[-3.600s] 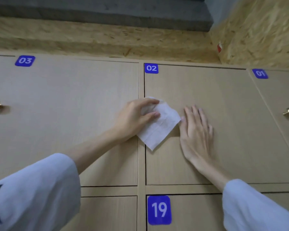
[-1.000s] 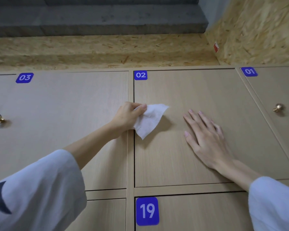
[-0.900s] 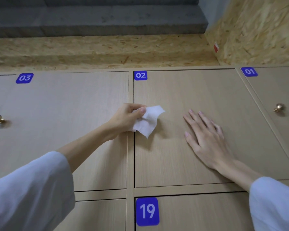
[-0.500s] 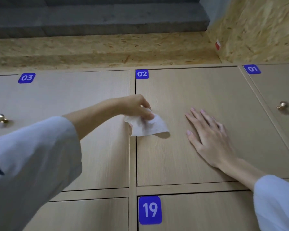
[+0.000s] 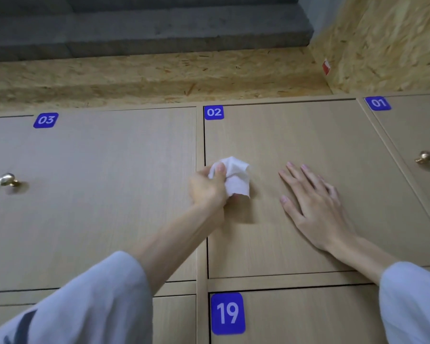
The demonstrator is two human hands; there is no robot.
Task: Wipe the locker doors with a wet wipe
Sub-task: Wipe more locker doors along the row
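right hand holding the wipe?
No, the left hand grips the wipe; the right hand lies flat and empty on door 02.

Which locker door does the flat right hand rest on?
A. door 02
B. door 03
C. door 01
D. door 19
A: the right hand lies flat on door 02, right of the wet wipe that the left hand grips.
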